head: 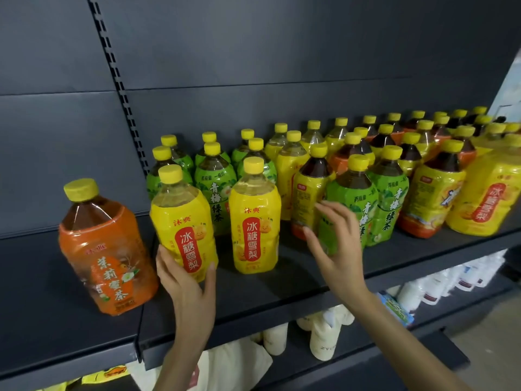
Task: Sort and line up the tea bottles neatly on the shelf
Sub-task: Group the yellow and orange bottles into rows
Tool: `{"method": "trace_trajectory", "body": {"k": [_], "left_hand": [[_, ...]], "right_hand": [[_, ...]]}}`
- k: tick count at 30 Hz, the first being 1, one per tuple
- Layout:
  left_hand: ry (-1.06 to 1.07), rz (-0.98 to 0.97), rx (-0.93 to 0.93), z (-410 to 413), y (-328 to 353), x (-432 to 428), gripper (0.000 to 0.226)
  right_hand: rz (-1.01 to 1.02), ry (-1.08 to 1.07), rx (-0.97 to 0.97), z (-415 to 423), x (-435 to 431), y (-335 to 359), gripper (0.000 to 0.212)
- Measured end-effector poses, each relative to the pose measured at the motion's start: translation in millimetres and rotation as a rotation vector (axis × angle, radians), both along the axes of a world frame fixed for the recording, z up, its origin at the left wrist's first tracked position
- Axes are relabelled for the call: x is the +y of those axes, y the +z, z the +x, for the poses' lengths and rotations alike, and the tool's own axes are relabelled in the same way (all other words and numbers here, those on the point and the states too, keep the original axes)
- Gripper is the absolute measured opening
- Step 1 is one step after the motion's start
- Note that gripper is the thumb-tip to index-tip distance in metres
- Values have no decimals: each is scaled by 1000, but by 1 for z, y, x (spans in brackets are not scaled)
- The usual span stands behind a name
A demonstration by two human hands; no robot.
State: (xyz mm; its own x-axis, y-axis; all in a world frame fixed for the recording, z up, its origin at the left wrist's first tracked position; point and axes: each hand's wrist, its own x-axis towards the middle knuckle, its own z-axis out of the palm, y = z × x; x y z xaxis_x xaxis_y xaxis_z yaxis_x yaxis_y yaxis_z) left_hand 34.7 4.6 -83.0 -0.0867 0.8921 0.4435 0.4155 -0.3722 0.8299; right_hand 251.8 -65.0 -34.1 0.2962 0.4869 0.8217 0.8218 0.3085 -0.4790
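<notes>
Yellow front bottles (183,218): we are counting two, plus one orange bottle (105,249); left grip (187,283) is clasping one, right grip (335,244) hovering spread; rear rows (366,131) are overlapping.

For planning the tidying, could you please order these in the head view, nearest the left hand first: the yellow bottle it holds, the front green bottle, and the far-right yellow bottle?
1. The yellow bottle, front left, gripped by the left hand.
2. The front green bottle, centre-right, behind the right hand.
3. The far-right yellow bottle, at the right edge.
</notes>
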Motion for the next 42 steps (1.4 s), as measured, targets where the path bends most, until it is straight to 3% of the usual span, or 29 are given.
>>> {"method": "trace_trajectory", "body": {"k": [3,7,10,14,20,25,30,34,42], "left_hand": [[18,101,7,9,-3,-6,91],[38,258,41,19,5,-9,83],[-5,408,105,31,16,-12,74],[-138,458,100,49,29,-19,65],[-385,420,29,72,47,-34,57],[-569,244,-13,78,59,-41,54],[-664,12,-84,88,61,-52,84],[-600,-62,-258,89,64,-60,92],[-404,-58,-391,61,67,-55,84]], "right_hand": [[63,-208,79,32,-4,3,68],[-159,-119,361,62,-1,-5,103],[-242,-146,334,63,0,-11,111],[-293,-170,336,60,2,-21,123],[-281,-119,476,61,3,-23,106],[-237,-98,497,50,-12,-28,100],[-205,44,359,14,-42,-23,88],[-216,141,318,-12,-45,-24,92],[-386,335,251,-34,-37,-25,96]]}}
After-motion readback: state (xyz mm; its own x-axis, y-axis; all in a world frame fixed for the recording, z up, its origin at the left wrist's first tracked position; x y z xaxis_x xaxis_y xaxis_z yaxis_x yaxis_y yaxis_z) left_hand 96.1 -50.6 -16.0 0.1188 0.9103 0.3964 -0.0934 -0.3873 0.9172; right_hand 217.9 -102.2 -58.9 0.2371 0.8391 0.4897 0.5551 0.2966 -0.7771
